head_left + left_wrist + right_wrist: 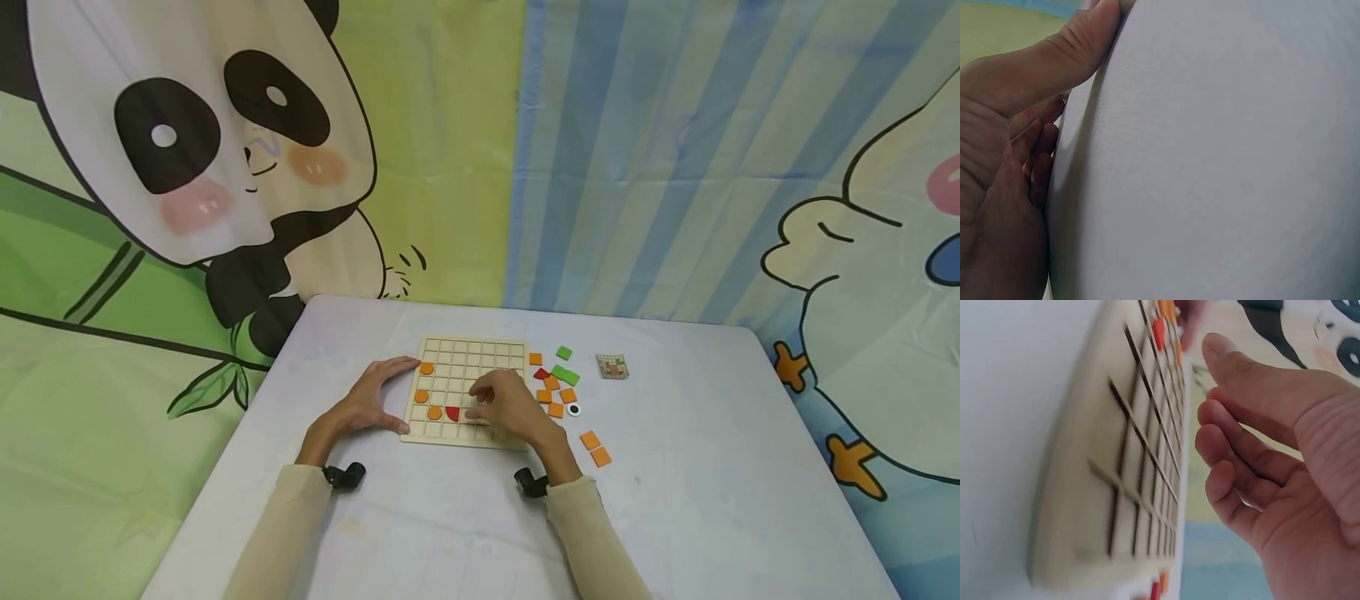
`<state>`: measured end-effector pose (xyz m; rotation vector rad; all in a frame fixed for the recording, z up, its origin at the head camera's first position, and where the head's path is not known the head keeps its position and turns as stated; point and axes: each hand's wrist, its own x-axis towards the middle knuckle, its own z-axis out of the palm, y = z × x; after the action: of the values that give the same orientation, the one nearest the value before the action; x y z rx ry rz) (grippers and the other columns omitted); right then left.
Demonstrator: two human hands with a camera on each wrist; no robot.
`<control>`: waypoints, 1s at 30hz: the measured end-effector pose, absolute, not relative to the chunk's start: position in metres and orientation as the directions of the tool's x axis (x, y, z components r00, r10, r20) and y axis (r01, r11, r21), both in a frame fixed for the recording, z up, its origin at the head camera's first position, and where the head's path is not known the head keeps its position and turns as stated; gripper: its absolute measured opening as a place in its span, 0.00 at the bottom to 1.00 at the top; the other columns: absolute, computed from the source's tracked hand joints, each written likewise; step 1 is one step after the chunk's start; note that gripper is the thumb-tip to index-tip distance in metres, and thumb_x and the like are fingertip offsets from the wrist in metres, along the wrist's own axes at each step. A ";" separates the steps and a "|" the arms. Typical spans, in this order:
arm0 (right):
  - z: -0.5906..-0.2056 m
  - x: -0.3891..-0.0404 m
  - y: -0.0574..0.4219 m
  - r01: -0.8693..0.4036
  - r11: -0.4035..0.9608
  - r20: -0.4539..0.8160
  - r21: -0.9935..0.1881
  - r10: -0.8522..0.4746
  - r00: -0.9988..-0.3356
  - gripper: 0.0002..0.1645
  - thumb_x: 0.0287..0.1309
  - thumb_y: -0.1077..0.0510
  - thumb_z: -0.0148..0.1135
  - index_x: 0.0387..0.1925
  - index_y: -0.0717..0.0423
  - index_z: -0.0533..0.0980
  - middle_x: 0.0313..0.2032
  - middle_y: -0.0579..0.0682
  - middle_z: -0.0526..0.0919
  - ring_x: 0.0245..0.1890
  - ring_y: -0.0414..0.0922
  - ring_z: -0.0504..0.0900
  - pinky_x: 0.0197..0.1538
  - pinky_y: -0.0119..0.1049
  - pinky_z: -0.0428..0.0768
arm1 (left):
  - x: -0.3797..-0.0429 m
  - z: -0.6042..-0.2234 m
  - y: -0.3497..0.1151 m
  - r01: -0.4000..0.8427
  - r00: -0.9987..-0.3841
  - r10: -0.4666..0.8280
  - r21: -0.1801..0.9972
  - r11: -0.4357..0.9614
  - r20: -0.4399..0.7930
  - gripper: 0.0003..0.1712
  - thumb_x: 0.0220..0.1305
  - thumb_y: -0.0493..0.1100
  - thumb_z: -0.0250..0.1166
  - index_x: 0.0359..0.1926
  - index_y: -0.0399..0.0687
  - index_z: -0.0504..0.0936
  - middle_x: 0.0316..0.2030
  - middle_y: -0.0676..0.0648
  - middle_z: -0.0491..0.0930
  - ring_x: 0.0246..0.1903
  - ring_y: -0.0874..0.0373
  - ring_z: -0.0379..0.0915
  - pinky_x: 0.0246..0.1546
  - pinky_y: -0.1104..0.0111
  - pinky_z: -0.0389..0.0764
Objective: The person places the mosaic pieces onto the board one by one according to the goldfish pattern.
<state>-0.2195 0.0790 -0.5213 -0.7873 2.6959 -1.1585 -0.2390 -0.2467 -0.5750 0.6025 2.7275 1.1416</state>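
A pale wooden grid board lies on the table. Three round orange pieces sit in cells on its left side, with a red quarter-round piece beside the lowest one. My left hand spreads along the board's left edge, fingertips near the upper part and thumb at the near corner. In the left wrist view the thumb touches the edge. Above the board's right half hovers my right hand, fingers loosely bent. The right wrist view shows no piece between its thumb and fingers.
Right of the board lie several orange squares, green pieces, a red piece and a white disc with a black centre. Two orange squares lie nearer. A small patterned square is farther right.
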 end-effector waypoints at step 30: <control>-0.523 -0.218 0.224 -0.117 0.743 0.006 -0.659 -0.149 -0.989 0.21 0.45 0.66 0.89 0.43 0.64 0.90 0.37 0.56 0.90 0.37 0.51 0.83 0.47 0.45 0.87 | -0.240 -0.575 -0.246 0.309 -0.917 0.398 0.701 0.643 0.039 0.75 0.31 0.53 0.96 0.83 0.52 0.68 0.83 0.42 0.65 0.78 0.35 0.59 0.79 0.31 0.62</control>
<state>-0.2183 0.2241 -0.5226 -0.2205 2.8891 -1.0871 -0.2399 -0.2455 -0.5752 0.5913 2.7384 1.1352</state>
